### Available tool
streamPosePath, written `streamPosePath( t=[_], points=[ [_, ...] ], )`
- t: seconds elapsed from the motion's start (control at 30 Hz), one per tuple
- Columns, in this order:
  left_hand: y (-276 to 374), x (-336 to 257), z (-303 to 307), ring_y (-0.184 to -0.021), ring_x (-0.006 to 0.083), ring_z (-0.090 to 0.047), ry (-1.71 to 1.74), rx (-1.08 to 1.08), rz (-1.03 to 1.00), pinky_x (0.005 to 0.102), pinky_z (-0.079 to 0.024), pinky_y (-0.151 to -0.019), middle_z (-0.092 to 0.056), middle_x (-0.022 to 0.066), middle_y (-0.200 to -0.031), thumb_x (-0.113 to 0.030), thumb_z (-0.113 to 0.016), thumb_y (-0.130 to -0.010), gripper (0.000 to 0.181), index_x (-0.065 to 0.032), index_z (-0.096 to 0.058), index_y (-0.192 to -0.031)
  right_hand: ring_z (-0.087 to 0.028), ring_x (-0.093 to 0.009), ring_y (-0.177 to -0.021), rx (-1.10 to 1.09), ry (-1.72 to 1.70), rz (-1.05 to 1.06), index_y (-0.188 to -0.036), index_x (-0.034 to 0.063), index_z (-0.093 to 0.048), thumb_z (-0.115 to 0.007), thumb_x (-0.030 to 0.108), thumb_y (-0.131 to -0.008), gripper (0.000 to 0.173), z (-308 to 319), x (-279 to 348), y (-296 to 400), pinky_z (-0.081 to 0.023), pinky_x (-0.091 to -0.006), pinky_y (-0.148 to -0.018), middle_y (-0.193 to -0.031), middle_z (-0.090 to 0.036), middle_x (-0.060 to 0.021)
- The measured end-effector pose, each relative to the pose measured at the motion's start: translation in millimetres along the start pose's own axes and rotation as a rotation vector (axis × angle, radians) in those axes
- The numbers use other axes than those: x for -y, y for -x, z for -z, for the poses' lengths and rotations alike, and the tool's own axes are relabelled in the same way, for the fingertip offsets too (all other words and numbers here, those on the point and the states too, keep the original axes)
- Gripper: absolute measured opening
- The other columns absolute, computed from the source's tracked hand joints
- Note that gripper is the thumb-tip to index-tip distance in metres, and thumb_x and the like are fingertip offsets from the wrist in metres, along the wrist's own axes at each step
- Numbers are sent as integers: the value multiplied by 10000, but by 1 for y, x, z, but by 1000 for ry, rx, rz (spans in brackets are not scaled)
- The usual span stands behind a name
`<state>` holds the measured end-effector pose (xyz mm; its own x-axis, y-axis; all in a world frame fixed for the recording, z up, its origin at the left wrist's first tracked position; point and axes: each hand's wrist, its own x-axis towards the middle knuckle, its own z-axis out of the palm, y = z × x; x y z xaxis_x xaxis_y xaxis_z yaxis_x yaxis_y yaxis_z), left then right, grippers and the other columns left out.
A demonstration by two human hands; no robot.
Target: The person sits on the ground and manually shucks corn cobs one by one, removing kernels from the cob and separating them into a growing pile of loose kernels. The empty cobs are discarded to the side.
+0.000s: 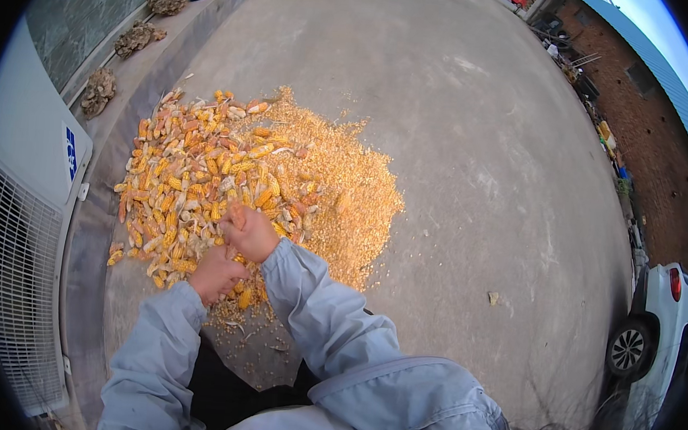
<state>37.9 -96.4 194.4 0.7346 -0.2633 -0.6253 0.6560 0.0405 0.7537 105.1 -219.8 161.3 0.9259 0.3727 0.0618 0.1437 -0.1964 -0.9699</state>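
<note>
A pile of corn cobs, many with yellow kernels and some stripped, lies on the concrete ground. Loose corn kernels spread against its right side. My right hand is closed around a reddish corn cob over the lower part of the pile. Just below and to the left, my left hand is curled close to the right hand; what lies inside its fingers is hidden. More kernels are scattered on the ground beneath both hands.
An outdoor air-conditioner unit stands at the left, beside a low concrete ledge bearing rough brown lumps. A white car is at the lower right, near a brick building.
</note>
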Motion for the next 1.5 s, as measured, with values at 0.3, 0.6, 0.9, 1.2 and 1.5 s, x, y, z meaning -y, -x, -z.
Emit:
streamPosePath(
  t=[0.3,0.6,0.9,1.2,1.5],
  points=[
    [2,2,25,-430,113,-413,143,326,61,253,-301,-377,-429,14,-554,-111,-634,-759,173,-61,-486,-833,-580,-138,-679,51,-48,78,-883,37,-625,-608,196,-855,163,6,-1,3,-473,-306,-629,-717,-612,-66],
    [-24,34,9,-607,300,-604,-631,-372,-456,391,-453,-558,-606,172,-646,-208,-677,-698,260,38,-595,-729,-571,-128,-644,-23,-323,-137,-816,11,-627,-602,243,-868,238,-6,0,-3,-459,-284,-610,-693,-625,-47],
    [1,4,5,-398,46,-282,420,505,115,213,-193,-369,-309,-48,-486,-110,-576,-786,225,-119,-407,-638,-538,-108,-610,-3,-518,-173,-750,16,-618,-591,265,-873,279,5,11,-4,-414,-258,-556,-663,-597,-33],
    [-8,-4,11,-396,90,-357,179,235,37,244,-280,-361,-398,-23,-495,-176,-606,-785,219,-82,-452,-660,-568,-157,-857,-98,-420,-84,-1038,-16,-603,-517,390,-910,433,11,-4,-10,-439,-293,-760,-904,-616,-106],
    [-24,4,-1,-717,371,-635,-1116,-720,-263,469,-497,-634,-635,226,-761,-145,-521,-805,173,15,-516,-871,-528,-191,-989,-192,-807,-186,-1314,-6,-401,-601,239,-880,537,-28,0,-4,-421,-340,-891,-1200,-505,-140]
  ],
)
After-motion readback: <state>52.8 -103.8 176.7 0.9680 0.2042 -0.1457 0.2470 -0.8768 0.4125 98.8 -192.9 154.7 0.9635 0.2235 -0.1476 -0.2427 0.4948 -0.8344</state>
